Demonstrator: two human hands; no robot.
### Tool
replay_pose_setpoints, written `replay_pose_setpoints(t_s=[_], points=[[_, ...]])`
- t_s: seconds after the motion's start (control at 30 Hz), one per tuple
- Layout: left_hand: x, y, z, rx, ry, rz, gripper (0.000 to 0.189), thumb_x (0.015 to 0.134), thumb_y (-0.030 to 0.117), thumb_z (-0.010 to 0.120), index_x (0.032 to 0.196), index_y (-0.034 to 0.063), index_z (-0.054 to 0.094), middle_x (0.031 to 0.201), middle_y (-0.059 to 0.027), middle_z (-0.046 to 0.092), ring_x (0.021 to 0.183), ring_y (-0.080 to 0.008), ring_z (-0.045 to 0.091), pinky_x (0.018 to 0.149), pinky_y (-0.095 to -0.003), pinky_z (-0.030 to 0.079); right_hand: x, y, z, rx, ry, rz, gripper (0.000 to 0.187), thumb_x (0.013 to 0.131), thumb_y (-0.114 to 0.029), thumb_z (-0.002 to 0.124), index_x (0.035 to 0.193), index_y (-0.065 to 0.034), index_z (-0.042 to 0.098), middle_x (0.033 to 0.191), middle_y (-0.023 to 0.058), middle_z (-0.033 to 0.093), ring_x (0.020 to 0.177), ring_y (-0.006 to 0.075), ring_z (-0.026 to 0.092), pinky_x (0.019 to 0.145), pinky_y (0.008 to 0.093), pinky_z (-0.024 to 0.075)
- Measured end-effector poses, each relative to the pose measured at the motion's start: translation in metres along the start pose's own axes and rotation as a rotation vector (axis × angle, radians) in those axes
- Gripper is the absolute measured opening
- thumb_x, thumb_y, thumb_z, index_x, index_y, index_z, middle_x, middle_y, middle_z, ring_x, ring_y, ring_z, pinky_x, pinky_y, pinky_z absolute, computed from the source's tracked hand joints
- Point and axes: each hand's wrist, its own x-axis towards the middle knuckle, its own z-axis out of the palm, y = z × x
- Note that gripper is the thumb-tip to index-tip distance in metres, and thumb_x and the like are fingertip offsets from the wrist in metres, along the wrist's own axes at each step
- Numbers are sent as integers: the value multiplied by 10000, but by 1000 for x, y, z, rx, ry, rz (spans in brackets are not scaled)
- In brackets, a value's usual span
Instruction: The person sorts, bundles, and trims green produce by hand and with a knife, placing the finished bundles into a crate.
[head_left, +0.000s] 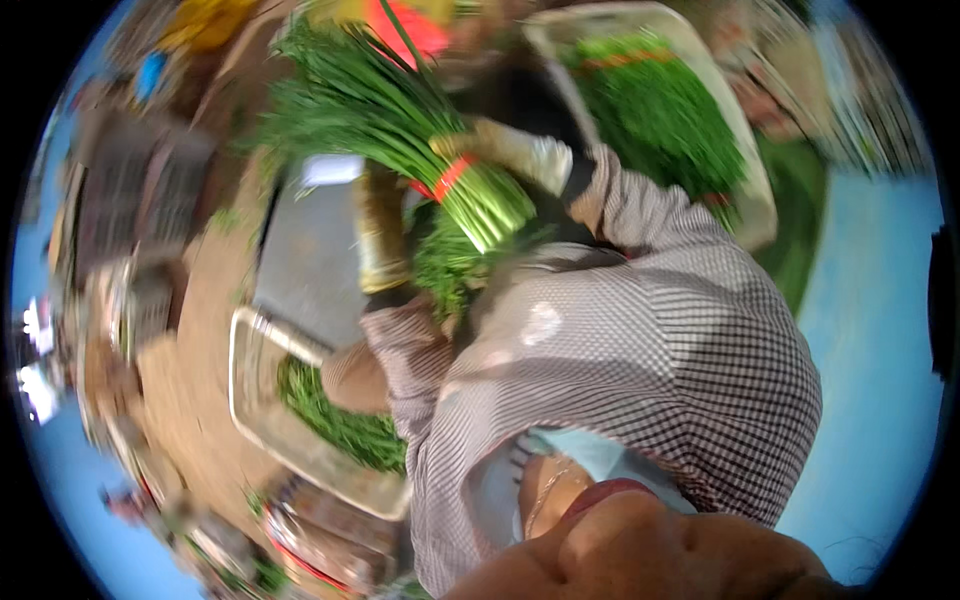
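Note:
A thick bunch of long-stemmed greens (375, 112) is raised in front of me, bound near its pale cut ends with a red band (454, 178). My right hand (517, 150), in a yellowish work glove, grips the bunch with its fingers laid across the stems beside the band. My left hand (382, 232), gloved alike, reaches up behind the bunch from the left. Its fingers are hidden by the stems. Below the cut ends, loose feathery greens (450, 259) lie close against my body. The upper part of the picture is motion-blurred.
To the right, a pale plastic crate (761, 199) holds banded greens (660, 112). Another crate (244, 375), at lower left, contains more greens (337, 420). A grey flat panel (311, 262) lies left of my left hand. Dark stacked crates (124, 191) stand farther left.

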Motion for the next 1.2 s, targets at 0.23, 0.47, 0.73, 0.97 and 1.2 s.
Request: replay_pose_setpoints(t_s=[0.23, 0.47, 0.73, 0.97, 1.2], points=[[30, -10, -24, 91, -220, 36, 708, 1012, 517, 376, 1487, -4, 300, 1502, -257, 349, 1382, -365, 369, 1168, -476, 246, -125, -112, -154, -297, 491, -213, 559, 876, -323, 730, 1307, -27, 529, 1213, 96, 623, 1024, 199, 622, 852, 313, 515], [27, -49, -48, -13, -41, -167, 641, 1032, 443, 367, 1446, -46, 347, 1461, -263, 401, 1367, -349, 398, 1147, -463, 294, -296, 60, -276, -1145, 655, 264, 1104, 785, -499, 770, 1519, 35, 142, 1547, 283, 247, 1440, 331, 280, 1178, 367, 233], [22, -50, -58, -43, 53, -168, 629, 1033, 414, 360, 1459, -48, 325, 1502, -250, 350, 1413, -336, 330, 1177, -458, 251, -298, 149, -245, -894, 625, 465, 1113, 762, -424, 750, 1563, -96, 49, 1550, 273, 249, 1424, 344, 311, 1150, 373, 291], [16, -61, -69, -126, 94, -133, 623, 1030, 414, 367, 1462, -33, 332, 1511, -228, 353, 1403, -330, 346, 1170, -450, 262, -315, 163, -279, -1079, 442, 777, 1170, 770, -539, 718, 1539, -3, 17, 1494, 290, 346, 1346, 407, 415, 1103, 395, 364], [-6, -91, -134, -97, 114, -56, 603, 1033, 418, 341, 1466, -2, 348, 1513, -206, 366, 1383, -311, 363, 1169, -427, 237, -199, 121, -246, -1678, 927, 206, 926, 836, -633, 594, 1538, -145, 238, 1467, 254, 399, 1321, 383, 442, 1044, 544, 377]])
